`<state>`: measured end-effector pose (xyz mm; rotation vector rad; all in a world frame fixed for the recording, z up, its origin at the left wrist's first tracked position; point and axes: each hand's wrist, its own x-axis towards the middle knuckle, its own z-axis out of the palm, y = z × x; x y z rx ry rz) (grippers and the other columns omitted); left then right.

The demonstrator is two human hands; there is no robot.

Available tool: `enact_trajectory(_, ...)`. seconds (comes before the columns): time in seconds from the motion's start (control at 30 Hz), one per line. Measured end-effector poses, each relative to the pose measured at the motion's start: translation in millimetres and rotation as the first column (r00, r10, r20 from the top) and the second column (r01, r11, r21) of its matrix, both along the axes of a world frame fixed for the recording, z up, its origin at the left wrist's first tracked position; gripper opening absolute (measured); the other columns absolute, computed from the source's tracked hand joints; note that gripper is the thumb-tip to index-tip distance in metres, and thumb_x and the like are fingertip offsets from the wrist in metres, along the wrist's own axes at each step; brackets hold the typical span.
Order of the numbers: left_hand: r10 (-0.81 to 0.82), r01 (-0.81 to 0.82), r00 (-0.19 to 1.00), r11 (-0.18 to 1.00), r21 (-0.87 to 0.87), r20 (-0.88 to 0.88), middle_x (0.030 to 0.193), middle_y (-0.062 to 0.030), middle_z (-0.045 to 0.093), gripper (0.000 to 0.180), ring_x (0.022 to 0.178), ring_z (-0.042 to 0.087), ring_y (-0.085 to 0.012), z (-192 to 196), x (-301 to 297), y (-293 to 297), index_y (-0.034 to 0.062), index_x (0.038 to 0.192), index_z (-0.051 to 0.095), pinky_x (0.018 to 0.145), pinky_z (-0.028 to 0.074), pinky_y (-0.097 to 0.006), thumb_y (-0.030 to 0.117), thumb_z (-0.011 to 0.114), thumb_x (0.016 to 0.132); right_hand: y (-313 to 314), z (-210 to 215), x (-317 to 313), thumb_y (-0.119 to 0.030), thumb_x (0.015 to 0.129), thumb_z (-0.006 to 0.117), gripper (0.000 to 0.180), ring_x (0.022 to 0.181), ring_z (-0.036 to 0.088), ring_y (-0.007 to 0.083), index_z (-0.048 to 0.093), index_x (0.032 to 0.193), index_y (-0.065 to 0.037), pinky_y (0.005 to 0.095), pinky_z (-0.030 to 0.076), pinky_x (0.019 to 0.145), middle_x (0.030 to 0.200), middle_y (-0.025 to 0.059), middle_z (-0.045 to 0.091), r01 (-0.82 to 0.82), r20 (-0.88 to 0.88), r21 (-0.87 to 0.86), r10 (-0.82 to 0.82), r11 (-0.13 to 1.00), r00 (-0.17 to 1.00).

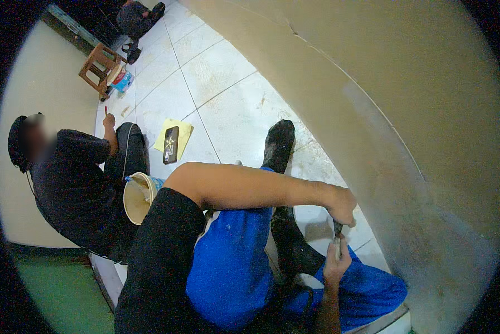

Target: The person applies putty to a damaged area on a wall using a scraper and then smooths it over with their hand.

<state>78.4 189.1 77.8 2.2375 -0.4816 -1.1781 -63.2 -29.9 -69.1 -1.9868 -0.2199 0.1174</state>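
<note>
My left arm reaches across from the left, and my left hand (340,206) is closed around the dark end of a small, narrow tool (338,227). Just below it, my right hand (336,263) pinches at the tool's pale lower end with the fingers together. The tool's exact kind is too small and partly covered to make out. Both hands are over my bent legs in blue trousers (227,261), close to the wall on the right. My feet in dark socks (280,146) rest on the floor tiles.
A beige wall (372,72) curves along the right. At left, a person in black (77,178) sits beside a whitish bucket (137,200). A phone (171,145) lies on yellow paper (187,133). Farther off are a brown stool (96,69), a small tub (120,79) and another person (135,19).
</note>
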Motion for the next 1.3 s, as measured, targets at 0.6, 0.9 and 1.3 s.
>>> enact_trajectory(0.6, -0.369, 0.284, 0.917, 0.87, 0.403, 0.152, 0.081, -0.0167, 0.075, 0.062, 0.078, 0.072, -0.0341, -83, 29, 49, 0.0016, 0.075, 0.076, 0.073, 0.057, -0.044, 0.064, 0.072, 0.077, 20, -7, 21, -0.024, 0.095, 0.071, 0.041, 0.058, 0.049, 0.0048, 0.066, 0.123, 0.004, 0.0224, 0.039, 0.051, 0.074, -0.0014, 0.059, -0.022, -0.428, 0.288, 0.15, 0.957, 0.891)
enact_trajectory(0.9, -0.271, 0.205, 0.916, 0.95, 0.236, 0.295, 0.08, -0.0185, 0.073, 0.048, 0.08, 0.071, -0.0373, -73, 23, 40, 0.002, 0.087, 0.072, 0.073, 0.056, -0.046, 0.05, 0.072, 0.083, 19, -9, 23, -0.027, 0.086, 0.074, 0.035, 0.073, 0.065, 0.024, 0.071, 0.105, 0.002, 0.0389, 0.051, 0.07, 0.079, 0.0141, 0.07, -0.13, -0.25, -0.057, 0.112, 0.99, 0.962)
enact_trajectory(1.3, -0.121, 0.108, 0.953, 0.992, 0.063, 0.276, 0.089, -0.0271, 0.07, 0.049, 0.089, 0.069, -0.0449, -77, 9, 21, -0.0028, 0.083, 0.07, 0.082, 0.054, -0.051, 0.046, 0.063, 0.087, 26, -23, 22, -0.019, 0.087, 0.071, 0.023, 0.081, 0.071, 0.0307, 0.069, 0.098, 0.002, 0.0399, 0.053, 0.075, 0.086, 0.0219, 0.071, -0.171, -0.247, -0.17, 0.126, 0.971, 0.961)
